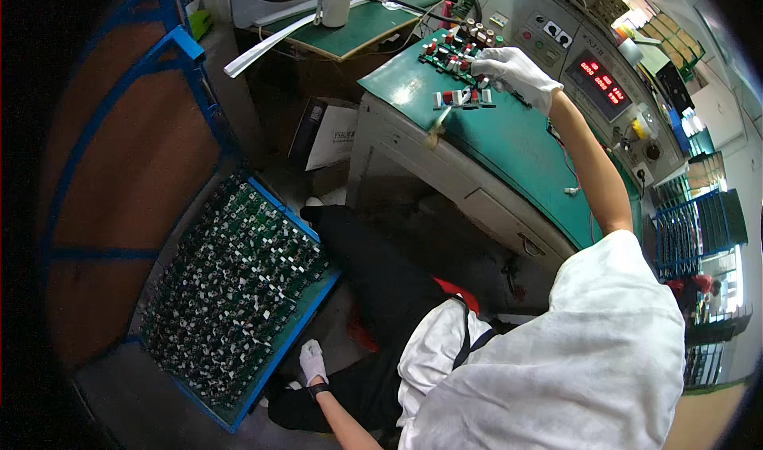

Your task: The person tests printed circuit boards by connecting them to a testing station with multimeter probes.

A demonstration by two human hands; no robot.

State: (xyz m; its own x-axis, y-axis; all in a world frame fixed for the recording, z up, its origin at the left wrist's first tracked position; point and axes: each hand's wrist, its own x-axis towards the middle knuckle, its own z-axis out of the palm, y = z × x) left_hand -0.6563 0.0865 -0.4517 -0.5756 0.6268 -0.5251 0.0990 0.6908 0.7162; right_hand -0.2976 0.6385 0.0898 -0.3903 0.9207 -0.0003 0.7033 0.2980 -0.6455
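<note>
My right hand [517, 72], in a white glove, reaches over the green-topped bench. Its fingers are closed at the edge of a circuit board [445, 59] crowded with red, white and dark parts. Just in front of that board lies a smaller strip of circuit board [463, 99] with red and white parts. Low down, my left hand [312, 361], also gloved, rests by my leg with its fingers drawn together and nothing visible in them. Beside it stands a blue-framed tray [284, 347] filled with many small green circuit boards [230, 283].
Behind the bench top [517, 148] rises a grey test console [548, 32] with knobs and a red lit display [600, 84]. A white cup [335, 5] stands on another green table [358, 36]. A cardboard box [324, 136] sits beside the bench, and a blue metal frame [71, 156] is at left.
</note>
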